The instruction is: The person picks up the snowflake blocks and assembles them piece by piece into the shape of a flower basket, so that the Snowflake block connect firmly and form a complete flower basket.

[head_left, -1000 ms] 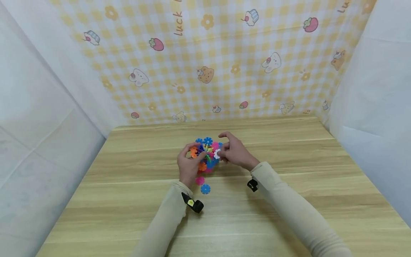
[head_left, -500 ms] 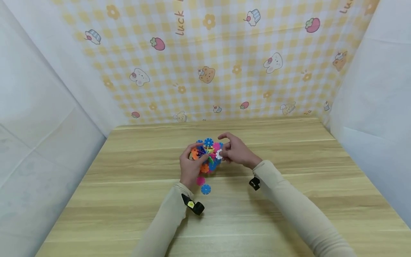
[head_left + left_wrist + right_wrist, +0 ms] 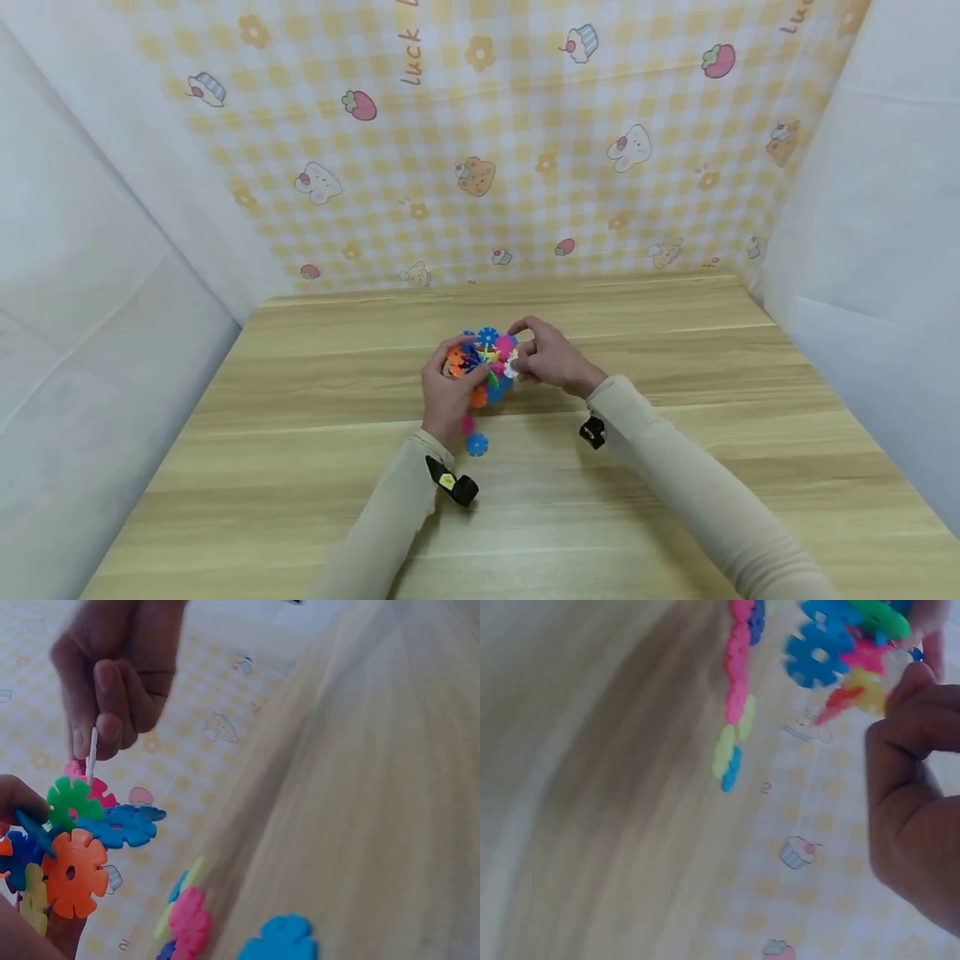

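Note:
My left hand [image 3: 447, 392] holds a cluster of interlocking snowflake discs in several colours, thumb in front and fingers around the far left side. In the left wrist view, an orange disc [image 3: 73, 874], a green disc [image 3: 71, 801] and a blue disc [image 3: 120, 825] stick out of it at different angles. On the cluster's right side, my right hand [image 3: 558, 360] pinches a white disc [image 3: 91, 754] between thumb and fingers. That disc stands edge-on, its lower end right at the green and pink discs. The right wrist view shows the right hand [image 3: 922, 787] with its fingers bent; the white disc is mostly hidden there.
Loose discs lie on the wooden table [image 3: 300, 467], among them a blue one [image 3: 477, 444] and a pink one [image 3: 468, 425] near my left wrist. Pink discs [image 3: 737, 675] and yellow discs [image 3: 724, 750] lie beyond the cluster. A patterned cloth [image 3: 525, 125] hangs behind.
The right index finger has come down closer to the cluster, and the white disc has tilted slightly. The left hand keeps its hold, covering more of the loose pink disc.

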`<state>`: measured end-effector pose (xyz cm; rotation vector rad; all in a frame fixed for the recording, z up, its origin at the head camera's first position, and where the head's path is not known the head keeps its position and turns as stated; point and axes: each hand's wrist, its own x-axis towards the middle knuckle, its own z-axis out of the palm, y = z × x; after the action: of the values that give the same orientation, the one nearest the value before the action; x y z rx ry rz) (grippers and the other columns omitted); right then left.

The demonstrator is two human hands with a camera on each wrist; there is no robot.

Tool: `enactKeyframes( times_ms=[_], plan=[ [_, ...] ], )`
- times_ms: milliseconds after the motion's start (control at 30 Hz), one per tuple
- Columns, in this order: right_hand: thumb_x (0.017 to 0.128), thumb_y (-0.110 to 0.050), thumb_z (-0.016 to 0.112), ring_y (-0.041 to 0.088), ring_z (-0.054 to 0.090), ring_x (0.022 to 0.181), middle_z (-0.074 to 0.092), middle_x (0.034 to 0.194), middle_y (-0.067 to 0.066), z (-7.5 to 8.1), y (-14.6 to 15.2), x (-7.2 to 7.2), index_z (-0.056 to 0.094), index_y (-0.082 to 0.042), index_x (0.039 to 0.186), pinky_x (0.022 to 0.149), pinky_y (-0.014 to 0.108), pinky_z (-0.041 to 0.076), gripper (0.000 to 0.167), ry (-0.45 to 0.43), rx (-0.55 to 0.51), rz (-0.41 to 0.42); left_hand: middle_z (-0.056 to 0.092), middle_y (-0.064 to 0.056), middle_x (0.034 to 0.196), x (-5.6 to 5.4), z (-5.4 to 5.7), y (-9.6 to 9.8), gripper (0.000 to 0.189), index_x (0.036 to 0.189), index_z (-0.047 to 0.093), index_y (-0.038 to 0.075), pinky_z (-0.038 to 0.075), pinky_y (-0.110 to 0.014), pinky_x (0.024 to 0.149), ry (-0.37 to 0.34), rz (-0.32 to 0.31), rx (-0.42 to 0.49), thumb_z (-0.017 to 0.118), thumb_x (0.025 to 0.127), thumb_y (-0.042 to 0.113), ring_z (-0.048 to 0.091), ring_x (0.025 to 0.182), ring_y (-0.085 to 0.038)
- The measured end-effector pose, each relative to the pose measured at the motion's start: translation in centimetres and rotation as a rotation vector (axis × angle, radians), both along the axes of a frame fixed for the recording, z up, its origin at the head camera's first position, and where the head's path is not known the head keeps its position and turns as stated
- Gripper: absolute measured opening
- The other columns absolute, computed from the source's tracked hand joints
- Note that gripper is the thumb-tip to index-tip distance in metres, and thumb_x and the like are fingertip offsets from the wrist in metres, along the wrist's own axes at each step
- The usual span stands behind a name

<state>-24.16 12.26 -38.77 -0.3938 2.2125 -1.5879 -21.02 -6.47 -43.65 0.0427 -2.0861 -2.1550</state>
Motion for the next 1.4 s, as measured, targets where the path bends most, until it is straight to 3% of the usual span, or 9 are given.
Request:
enactKeyframes(
  times_ms=[133,300,633,800,967,1067,1167,1300,1400],
  plan=[
    [0.097,0.003,0.051,0.021,0.054,0.057,0.052,0.06,0.001,-0.5,-0.3,0.5,0.042,-0.003,0.135,0.061,0.032,0.052,0.04,0.026,-0.059,-0.066,0.062,-0.007,0.131,-0.2,0.5,-0.1,0.041,0.122,0.068,0.021,0.06,-0.025,0.082,0.028,-0.005,0.022,0.076,0.085,0.005,0.064,0.102,-0.019],
    [0.097,0.002,0.052,0.021,0.053,0.057,0.051,0.06,0.0,-0.8,-0.5,0.3,0.043,-0.003,0.133,0.062,0.032,0.052,0.038,-0.005,-0.08,-0.069,0.062,-0.014,0.127,-0.2,0.5,-0.3,0.042,0.125,0.067,0.018,0.06,-0.024,0.078,0.03,-0.037,0.028,0.074,0.086,0.004,0.064,0.097,-0.019],
    [0.1,-0.006,0.054,0.032,0.062,0.065,0.065,0.073,0.008,-0.5,-1.6,0.7,0.045,-0.006,0.133,0.061,0.036,0.054,0.035,0.069,-0.029,-0.085,0.062,-0.006,0.132,-0.2,0.4,-1.1,0.034,0.12,0.068,0.02,0.061,-0.029,0.082,0.023,0.027,-0.082,0.076,0.088,0.013,0.065,0.1,-0.022],
    [0.103,-0.01,0.052,0.023,0.06,0.06,0.066,0.074,0.009,-0.3,-1.9,0.6,0.042,-0.004,0.137,0.058,0.032,0.053,0.036,0.069,-0.054,-0.076,0.062,-0.005,0.132,-0.4,0.5,-1.4,0.032,0.119,0.068,0.02,0.06,-0.027,0.084,0.015,0.029,-0.072,0.076,0.089,0.015,0.064,0.104,-0.022],
    [0.11,-0.021,0.035,0.016,0.052,0.053,0.063,0.071,0.006,-1.0,-1.9,0.3,0.044,0.002,0.132,0.05,0.027,0.042,0.033,-0.013,-0.118,-0.103,0.061,-0.003,0.132,-0.8,0.5,-2.2,0.031,0.12,0.067,0.016,0.056,-0.019,0.081,-0.016,0.076,0.005,0.075,0.09,0.013,0.059,0.108,-0.02],
    [0.106,-0.012,0.035,0.013,0.047,0.053,0.06,0.069,0.006,-2.0,-2.0,0.0,0.057,0.006,0.119,0.05,0.025,0.038,0.031,0.013,0.011,-0.055,0.06,-0.003,0.131,-0.8,0.8,-2.7,0.031,0.12,0.066,0.015,0.055,-0.018,0.08,-0.032,0.122,0.046,0.073,0.091,0.014,0.058,0.107,-0.02],
    [0.097,-0.003,0.047,0.012,0.047,0.06,0.066,0.078,0.006,-3.2,-2.4,-0.2,0.069,0.0,0.107,0.054,0.024,0.04,0.025,0.173,0.273,0.087,0.06,-0.004,0.129,-0.8,1.1,-3.0,0.03,0.121,0.065,0.015,0.056,-0.018,0.082,-0.038,0.143,0.072,0.072,0.092,0.014,0.058,0.106,-0.02],
    [0.09,-0.004,0.064,0.012,0.05,0.066,0.073,0.097,0.007,-4.1,-3.4,-0.1,0.074,-0.007,0.108,0.061,0.024,0.044,0.021,0.401,0.494,0.222,0.059,-0.003,0.13,-0.9,1.2,-3.1,0.031,0.122,0.064,0.014,0.056,-0.018,0.083,-0.037,0.144,0.082,0.072,0.092,0.014,0.058,0.107,-0.019],
    [0.088,-0.008,0.071,0.012,0.049,0.063,0.071,0.088,0.008,-4.5,-4.1,0.0,0.073,-0.007,0.112,0.059,0.024,0.043,0.024,0.444,0.559,0.24,0.059,-0.002,0.13,-0.9,1.0,-3.2,0.03,0.121,0.064,0.014,0.055,-0.017,0.082,-0.039,0.148,0.078,0.071,0.092,0.015,0.057,0.107,-0.018]
  ],
)
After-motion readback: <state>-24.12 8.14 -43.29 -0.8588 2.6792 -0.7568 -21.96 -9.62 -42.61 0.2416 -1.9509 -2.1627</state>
